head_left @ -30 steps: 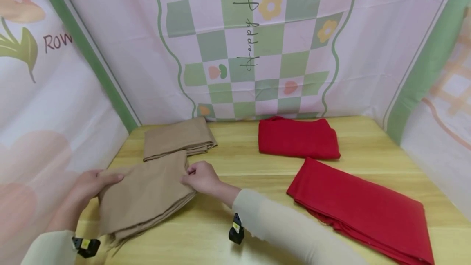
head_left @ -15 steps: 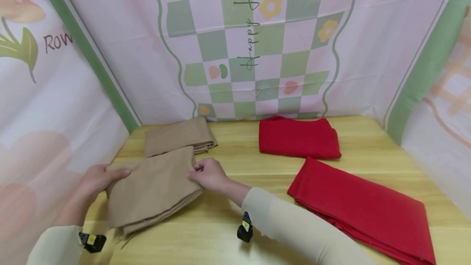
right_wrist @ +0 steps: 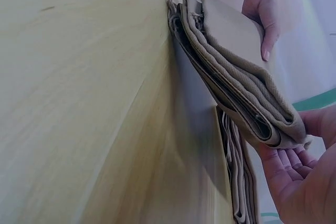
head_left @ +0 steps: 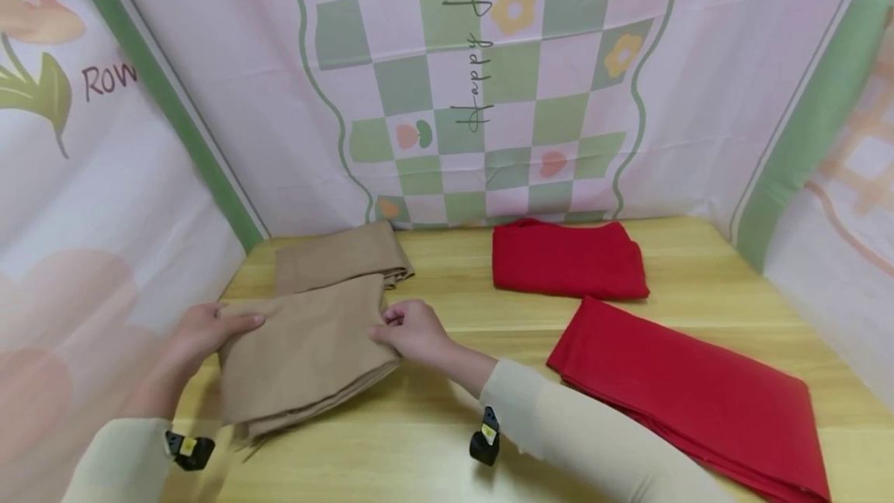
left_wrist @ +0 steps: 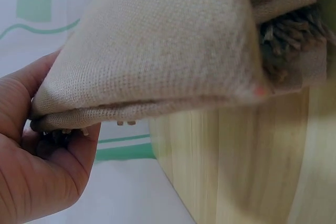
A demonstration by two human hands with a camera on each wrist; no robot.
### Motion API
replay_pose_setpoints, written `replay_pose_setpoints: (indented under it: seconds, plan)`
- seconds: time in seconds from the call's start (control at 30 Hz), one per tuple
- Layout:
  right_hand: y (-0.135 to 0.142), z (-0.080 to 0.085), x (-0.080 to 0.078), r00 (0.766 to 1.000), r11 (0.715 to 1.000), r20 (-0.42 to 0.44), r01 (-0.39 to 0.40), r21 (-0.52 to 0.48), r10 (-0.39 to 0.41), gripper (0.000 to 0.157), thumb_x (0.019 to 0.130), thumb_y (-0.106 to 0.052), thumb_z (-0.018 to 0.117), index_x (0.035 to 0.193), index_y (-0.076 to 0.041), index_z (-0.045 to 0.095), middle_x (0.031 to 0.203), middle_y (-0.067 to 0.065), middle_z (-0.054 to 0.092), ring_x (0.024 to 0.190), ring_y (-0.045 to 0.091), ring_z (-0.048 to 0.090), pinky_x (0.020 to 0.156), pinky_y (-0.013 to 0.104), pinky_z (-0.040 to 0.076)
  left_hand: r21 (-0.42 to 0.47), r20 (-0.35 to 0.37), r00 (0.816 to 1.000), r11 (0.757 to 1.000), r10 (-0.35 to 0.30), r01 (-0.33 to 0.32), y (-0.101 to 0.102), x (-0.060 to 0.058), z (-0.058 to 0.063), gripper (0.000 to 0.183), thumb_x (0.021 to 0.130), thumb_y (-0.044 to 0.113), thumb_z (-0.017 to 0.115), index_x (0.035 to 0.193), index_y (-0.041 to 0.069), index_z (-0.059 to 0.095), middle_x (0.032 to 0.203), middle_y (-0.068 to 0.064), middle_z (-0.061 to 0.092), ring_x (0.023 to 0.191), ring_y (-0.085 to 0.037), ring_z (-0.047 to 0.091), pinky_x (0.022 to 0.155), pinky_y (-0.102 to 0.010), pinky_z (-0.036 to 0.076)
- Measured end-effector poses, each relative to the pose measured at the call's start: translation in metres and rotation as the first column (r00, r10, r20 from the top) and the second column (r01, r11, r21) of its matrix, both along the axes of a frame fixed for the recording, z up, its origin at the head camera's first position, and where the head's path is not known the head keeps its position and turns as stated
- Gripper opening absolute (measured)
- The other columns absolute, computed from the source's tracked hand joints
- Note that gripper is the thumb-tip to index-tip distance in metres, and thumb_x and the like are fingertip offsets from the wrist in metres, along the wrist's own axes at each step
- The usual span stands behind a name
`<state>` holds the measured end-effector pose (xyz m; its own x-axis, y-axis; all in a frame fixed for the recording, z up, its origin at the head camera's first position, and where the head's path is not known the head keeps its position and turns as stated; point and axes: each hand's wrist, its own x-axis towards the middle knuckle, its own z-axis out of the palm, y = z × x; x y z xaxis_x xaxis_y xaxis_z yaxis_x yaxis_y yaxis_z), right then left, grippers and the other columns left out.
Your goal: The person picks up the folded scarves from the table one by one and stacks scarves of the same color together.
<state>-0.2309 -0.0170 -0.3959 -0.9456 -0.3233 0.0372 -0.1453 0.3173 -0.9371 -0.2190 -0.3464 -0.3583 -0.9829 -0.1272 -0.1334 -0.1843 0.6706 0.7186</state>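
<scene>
Over table | left hand, right hand grip tan cloth | shifted rightward since earlier

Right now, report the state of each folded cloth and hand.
Front beige cloth, woven rectangle: folded, held at both sides
Rear beige rectangular cloth: folded, lying flat
Rear red rectangular cloth: folded, lying flat
Front red rectangular cloth: folded, lying flat
Left hand: gripping front beige cloth
Right hand: pinching front beige cloth

We saw a screened-off workspace, home or studio unclear. Patterned curtains enclosed a wooden table on three sides.
</scene>
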Motion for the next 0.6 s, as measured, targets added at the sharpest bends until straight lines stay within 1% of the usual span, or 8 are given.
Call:
replay_pose_setpoints:
  seconds: [0.1,0.2,0.37,0.5,0.6]
  plan:
    - [0.005,-0.001,0.001,1.000,1.000,-0.003,0.016,0.002,-0.016,0.016,0.082,-0.018,0.079,0.085,-0.006,0.069,0.077,-0.001,0.061,0.070,0.011,0.053,0.064,0.026,0.047,0.013,-0.001,1.000,1.000,-0.008,0.008,0.006,-0.001,0.002,0.054,0.085,0.039,0.075,0.105,-0.009,0.061,0.082,-0.009,0.064,0.072,-0.019,0.060,0.066,-0.033,0.051]
    - [0.010,0.001,0.002,1.000,1.000,-0.009,0.027,-0.001,-0.027,0.018,0.081,-0.018,0.079,0.086,-0.004,0.069,0.078,-0.001,0.062,0.071,0.011,0.054,0.065,0.026,0.047,0.040,-0.004,1.000,0.999,-0.025,0.025,0.012,-0.003,0.004,0.054,0.085,0.036,0.075,0.109,-0.011,0.061,0.080,-0.009,0.065,0.070,-0.020,0.062,0.065,-0.034,0.052]
    - [0.018,0.005,0.005,0.999,0.999,-0.014,0.038,-0.011,-0.038,0.021,0.080,-0.017,0.079,0.089,-0.001,0.069,0.082,0.001,0.064,0.076,0.012,0.057,0.070,0.028,0.049,0.068,-0.004,0.999,0.996,-0.051,0.051,0.020,-0.006,0.005,0.058,0.086,0.035,0.075,0.115,-0.013,0.059,0.079,-0.008,0.066,0.069,-0.021,0.064,0.067,-0.034,0.053]
    - [0.024,0.006,0.006,0.999,0.999,-0.025,0.047,-0.010,-0.047,0.021,0.081,-0.018,0.079,0.090,-0.002,0.069,0.083,0.000,0.065,0.078,0.011,0.058,0.072,0.028,0.050,0.071,-0.010,0.998,0.995,-0.063,0.064,0.025,-0.009,0.005,0.054,0.086,0.035,0.075,0.110,-0.010,0.061,0.077,-0.007,0.066,0.068,-0.021,0.063,0.066,-0.034,0.052]
    - [0.029,0.006,0.007,0.998,0.998,-0.034,0.055,-0.010,-0.055,0.020,0.081,-0.018,0.079,0.088,-0.002,0.069,0.081,0.000,0.065,0.076,0.011,0.058,0.071,0.028,0.049,0.065,-0.020,0.997,0.995,-0.072,0.073,0.029,-0.012,0.004,0.050,0.085,0.037,0.075,0.106,-0.007,0.063,0.078,-0.008,0.065,0.068,-0.021,0.063,0.065,-0.035,0.052]
